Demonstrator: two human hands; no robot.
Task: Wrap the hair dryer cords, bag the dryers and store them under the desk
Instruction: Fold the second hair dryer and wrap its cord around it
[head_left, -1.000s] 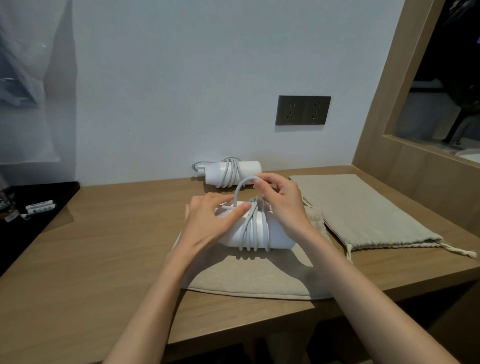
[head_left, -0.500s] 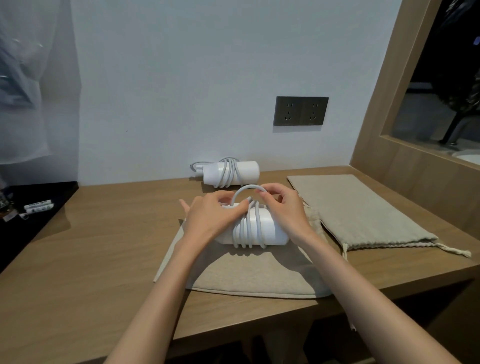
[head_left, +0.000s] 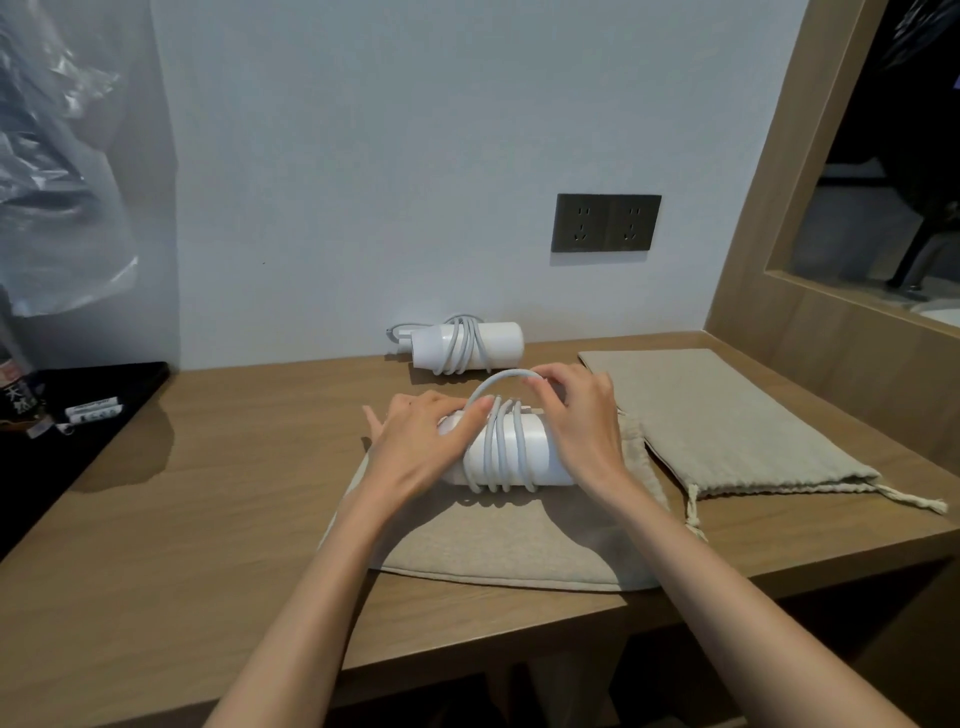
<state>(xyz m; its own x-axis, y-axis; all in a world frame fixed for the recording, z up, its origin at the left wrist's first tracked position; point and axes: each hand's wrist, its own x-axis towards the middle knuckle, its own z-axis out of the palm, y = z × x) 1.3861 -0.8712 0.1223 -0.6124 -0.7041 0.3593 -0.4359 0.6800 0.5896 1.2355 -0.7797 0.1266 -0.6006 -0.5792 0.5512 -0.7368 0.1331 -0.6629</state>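
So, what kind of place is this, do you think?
Probably a hotel room: a built-in wooden desk, a double wall socket above it, and two matching white hair dryers, each with a drawstring cloth bag.

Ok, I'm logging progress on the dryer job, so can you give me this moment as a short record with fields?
near dryer: lies on a beige bag, cord coiled round its body, one loop loose on top
left hand: fingers laid flat on the near dryer
right hand: pinches the loose loop
far dryer: by the wall, cord wrapped
second bag: flat on the desk, right of the hands
bagged: neither dryer
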